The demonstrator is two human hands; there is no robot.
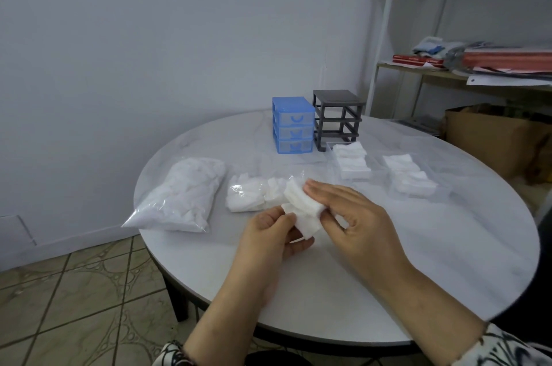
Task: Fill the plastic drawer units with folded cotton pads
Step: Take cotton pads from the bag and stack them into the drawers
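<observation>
Both hands meet above the round white worktop (343,291), in front of the blue drawer unit (293,125), which serves here as the landmark. The left hand (273,238) curls its fingers (286,220) round the lower edge of a small stack of folded cotton pads (303,207). The right hand (349,213) lies over the stack's right side with its fingers mostly straight and its thumb tucked under the pads.

The blue drawer unit stands at the far side of the worktop with its three clear drawers pushed in; what they hold cannot be made out. Just to its right, nearly touching, stands a grey drawer frame (337,119) with its slots bare of drawers. In front of that frame lie two clear drawers, the nearer one (352,164) and another further right (409,178), each packed with white pads in rows. In front and to the left of the blue unit lies a full clear bag of pads (185,195), and beside it an opened bag (251,195), partly full.
</observation>
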